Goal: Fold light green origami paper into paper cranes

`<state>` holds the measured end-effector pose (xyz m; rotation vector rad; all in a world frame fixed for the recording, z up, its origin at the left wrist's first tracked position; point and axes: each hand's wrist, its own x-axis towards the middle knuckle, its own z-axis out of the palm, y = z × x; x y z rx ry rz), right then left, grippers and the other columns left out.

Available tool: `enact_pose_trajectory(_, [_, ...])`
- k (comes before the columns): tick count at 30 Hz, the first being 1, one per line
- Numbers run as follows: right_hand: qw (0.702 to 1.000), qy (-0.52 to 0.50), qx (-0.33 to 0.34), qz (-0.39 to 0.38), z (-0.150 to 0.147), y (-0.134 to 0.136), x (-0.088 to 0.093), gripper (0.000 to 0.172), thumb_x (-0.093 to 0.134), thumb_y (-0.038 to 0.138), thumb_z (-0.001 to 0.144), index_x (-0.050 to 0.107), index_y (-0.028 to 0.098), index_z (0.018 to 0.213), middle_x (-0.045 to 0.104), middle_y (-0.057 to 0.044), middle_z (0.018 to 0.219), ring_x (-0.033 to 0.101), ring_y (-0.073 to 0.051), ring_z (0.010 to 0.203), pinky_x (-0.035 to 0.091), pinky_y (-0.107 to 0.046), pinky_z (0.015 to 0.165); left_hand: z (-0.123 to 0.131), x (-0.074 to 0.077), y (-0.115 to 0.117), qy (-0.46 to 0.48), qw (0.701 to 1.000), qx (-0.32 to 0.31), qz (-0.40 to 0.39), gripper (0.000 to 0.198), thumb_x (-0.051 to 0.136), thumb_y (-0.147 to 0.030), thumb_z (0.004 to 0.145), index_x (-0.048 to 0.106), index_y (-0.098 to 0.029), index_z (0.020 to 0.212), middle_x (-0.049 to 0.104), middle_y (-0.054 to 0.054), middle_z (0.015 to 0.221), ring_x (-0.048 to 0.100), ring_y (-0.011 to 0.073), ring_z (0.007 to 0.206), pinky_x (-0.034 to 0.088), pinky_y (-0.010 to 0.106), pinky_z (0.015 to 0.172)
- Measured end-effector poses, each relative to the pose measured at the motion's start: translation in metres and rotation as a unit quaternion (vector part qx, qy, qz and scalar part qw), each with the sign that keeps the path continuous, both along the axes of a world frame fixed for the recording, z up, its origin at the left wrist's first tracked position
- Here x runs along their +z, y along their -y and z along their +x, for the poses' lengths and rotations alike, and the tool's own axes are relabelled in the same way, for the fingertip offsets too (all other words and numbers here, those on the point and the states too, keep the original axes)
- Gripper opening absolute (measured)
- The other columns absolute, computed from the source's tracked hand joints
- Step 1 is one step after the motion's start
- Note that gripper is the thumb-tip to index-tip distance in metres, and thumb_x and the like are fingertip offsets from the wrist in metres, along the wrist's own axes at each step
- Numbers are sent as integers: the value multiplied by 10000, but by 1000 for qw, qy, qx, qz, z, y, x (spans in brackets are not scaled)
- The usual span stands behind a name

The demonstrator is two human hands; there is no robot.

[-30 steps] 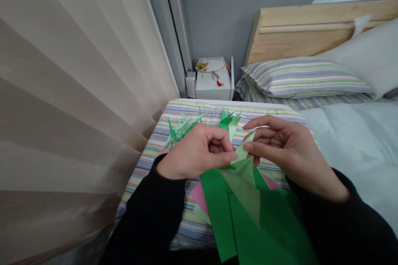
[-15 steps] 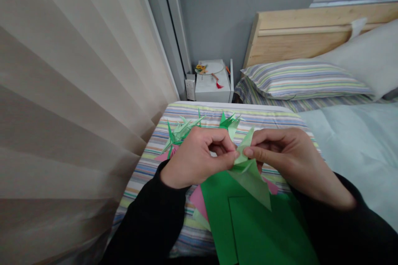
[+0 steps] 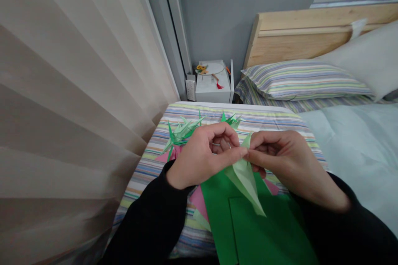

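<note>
Between my two hands is a light green folded paper (image 3: 247, 178), its long pointed part hanging down toward me. My left hand (image 3: 207, 153) pinches its upper part with thumb and fingers. My right hand (image 3: 286, 161) pinches the same spot from the other side, so the fingertips nearly meet and hide the fold there. Below lies a dark green paper sheet (image 3: 264, 232), with pink paper (image 3: 199, 201) sticking out from under its left edge. Beyond my left hand sits a cluster of folded green paper cranes (image 3: 183, 130); another green folded piece (image 3: 231, 120) stands farther back.
A striped cloth (image 3: 146, 174) covers the table. Long beige curtains (image 3: 77, 112) hang on the left. Behind the table stands a white bedside cabinet (image 3: 213, 93) with a hoop and a red tassel on it. On the right is a bed with a striped pillow (image 3: 311, 78).
The light green paper has turned, and its hanging point has swung slightly left and down. My left fingers have shifted right along it, closer to my right fingertips.
</note>
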<state>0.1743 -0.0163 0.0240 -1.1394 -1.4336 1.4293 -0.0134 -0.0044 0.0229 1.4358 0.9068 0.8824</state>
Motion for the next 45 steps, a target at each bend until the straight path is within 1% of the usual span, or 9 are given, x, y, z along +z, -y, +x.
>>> enact_pose_trajectory(4, [1000,4,3,3,-3,2,1,300,925,382,657,700,188,611,583,39,470,513,-78,392,431,-175,376,5,-4,1,19,1000,14,14,254,857,-311,730,652,-166,772,525,-59,584,456,65,505,364,196,475])
enact_pose_trajectory(8, [1000,7,-3,9,-2,4,-2,264,906,375,693,733,180,654,572,38,468,474,-70,378,369,-168,341,6,-4,0,24,999,31,9,254,833,-367,768,679,-165,767,562,-49,553,484,70,458,386,203,455])
enact_pose_trajectory(15, [1000,-4,11,11,-2,4,-3,208,851,358,772,748,178,756,601,31,520,492,-76,403,369,-170,356,5,-3,-3,40,998,52,-22,259,862,-337,726,675,-160,751,562,-51,519,485,68,432,378,184,419])
enact_pose_trajectory(20, [999,27,3,37,-2,4,-2,238,830,379,794,725,174,734,569,41,495,455,-70,395,336,-178,344,6,-5,-3,37,998,51,-23,244,841,-355,750,696,-160,764,580,-41,543,506,75,454,402,192,434])
enact_pose_trajectory(23, [997,46,6,57,-3,4,-2,248,812,379,810,709,177,711,553,49,483,431,-62,378,312,-186,342,7,-7,-3,43,997,61,-22,244,849,-363,743,714,-162,773,594,-40,556,503,74,457,411,201,441])
enact_pose_trajectory(31, [995,59,26,74,-3,5,-1,186,751,259,842,675,188,688,548,65,488,413,-48,370,290,-186,359,9,-7,-3,69,995,68,-3,193,830,-316,778,726,-157,745,609,-40,583,505,61,472,426,190,464])
enact_pose_trajectory(36, [995,65,36,64,-4,4,0,165,728,243,841,676,195,692,541,65,489,415,-57,371,295,-199,365,9,-6,-2,75,994,83,8,206,820,-330,786,717,-154,755,609,-37,591,513,65,487,448,198,490])
enact_pose_trajectory(41, [996,55,19,71,-3,5,-2,165,710,273,856,679,188,717,537,52,523,426,-68,432,300,-207,398,11,-8,-2,87,990,110,12,199,799,-330,804,710,-155,773,587,-46,562,512,64,468,445,194,485])
enact_pose_trajectory(45, [993,73,17,91,-4,5,-4,156,690,266,873,673,180,744,534,38,581,423,-76,497,299,-213,438,11,-13,-4,123,982,138,25,159,776,-292,819,703,-162,762,587,-49,548,510,59,461,438,181,482])
